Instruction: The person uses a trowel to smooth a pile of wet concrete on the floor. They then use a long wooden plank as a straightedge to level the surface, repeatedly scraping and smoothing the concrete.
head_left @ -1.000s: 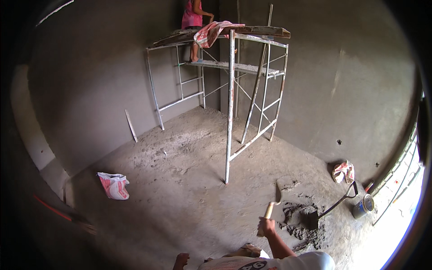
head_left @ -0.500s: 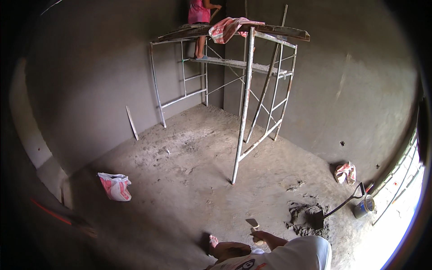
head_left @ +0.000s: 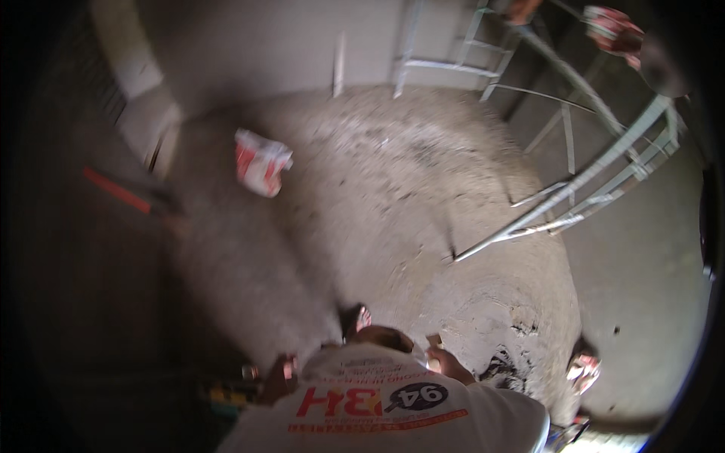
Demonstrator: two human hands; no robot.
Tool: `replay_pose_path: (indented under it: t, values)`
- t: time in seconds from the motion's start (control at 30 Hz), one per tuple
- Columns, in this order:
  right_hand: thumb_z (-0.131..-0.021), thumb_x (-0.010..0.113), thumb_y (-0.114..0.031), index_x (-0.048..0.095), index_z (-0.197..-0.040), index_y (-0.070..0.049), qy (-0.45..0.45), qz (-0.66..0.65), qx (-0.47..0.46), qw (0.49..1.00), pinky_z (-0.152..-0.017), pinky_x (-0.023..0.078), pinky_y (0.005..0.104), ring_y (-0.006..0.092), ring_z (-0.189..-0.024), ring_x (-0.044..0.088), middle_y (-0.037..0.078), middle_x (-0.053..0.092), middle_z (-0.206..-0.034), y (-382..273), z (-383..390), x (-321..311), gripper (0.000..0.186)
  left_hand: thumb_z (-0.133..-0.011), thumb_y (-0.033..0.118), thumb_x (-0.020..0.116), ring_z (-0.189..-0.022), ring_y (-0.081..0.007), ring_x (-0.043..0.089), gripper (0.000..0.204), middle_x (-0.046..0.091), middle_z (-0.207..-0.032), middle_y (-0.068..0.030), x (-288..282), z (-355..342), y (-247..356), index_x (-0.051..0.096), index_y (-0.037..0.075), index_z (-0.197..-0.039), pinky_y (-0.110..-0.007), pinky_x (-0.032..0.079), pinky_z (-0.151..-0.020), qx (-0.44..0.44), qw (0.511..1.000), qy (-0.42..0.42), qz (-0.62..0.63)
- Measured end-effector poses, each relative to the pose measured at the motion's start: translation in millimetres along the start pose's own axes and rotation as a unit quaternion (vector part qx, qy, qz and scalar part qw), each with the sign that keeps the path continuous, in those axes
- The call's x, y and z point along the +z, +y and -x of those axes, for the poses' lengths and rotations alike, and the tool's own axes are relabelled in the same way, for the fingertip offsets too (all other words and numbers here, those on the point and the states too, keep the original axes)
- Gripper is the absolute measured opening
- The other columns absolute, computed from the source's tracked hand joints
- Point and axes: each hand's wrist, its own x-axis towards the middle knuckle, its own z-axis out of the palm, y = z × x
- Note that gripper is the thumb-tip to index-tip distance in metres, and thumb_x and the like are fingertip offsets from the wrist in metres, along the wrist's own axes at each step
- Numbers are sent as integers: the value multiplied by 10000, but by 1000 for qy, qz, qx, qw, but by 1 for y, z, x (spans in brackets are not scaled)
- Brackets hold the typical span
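At the lower middle, my right hand is closed around a trowel, whose small blade points forward over the floor. My left hand hangs low beside my white shirt; its fingers are small and blurred, and I cannot tell whether they hold anything. A small object too blurred to name lies just left of that hand. My bare foot stands on the rough floor ahead. Right of the trowel is a dark heap of wet mortar.
White metal scaffolding stands at the upper right, a person's leg on it. A red and white sack sits on the floor; another sack is by the right wall. A red bar lies at left. A thin board leans on the wall.
My view has swung left and down, so the scaffolding shifts right and the sack sits higher. My left hand has come into view. The trowel stays in my right hand.
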Motion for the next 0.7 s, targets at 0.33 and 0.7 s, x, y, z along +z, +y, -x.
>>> replay_pose_path:
  t: [0.33, 0.7]
  values:
    - [-861, 706, -354, 541, -989, -4, 347, 284, -108, 887, -627, 510, 502, 441, -677, 647, 229, 638, -737, -200, -279, 70, 408, -971, 265, 576, -995, -200, 642, 279, 698, -1036, -98, -43, 46, 305, 648, 48, -1132, -342, 495, -880, 273, 944, 183, 8]
    - [-748, 772, -404, 657, -987, -64, 201, 461, 86, 860, -757, 540, 508, 405, -885, 687, 194, 712, -933, -366, -514, 65, 431, -981, 349, 568, -629, -122, 527, 328, 701, -1089, -41, -137, -188, 323, 616, 116, -1206, -307, 466, -504, -104, 992, 62, -25]
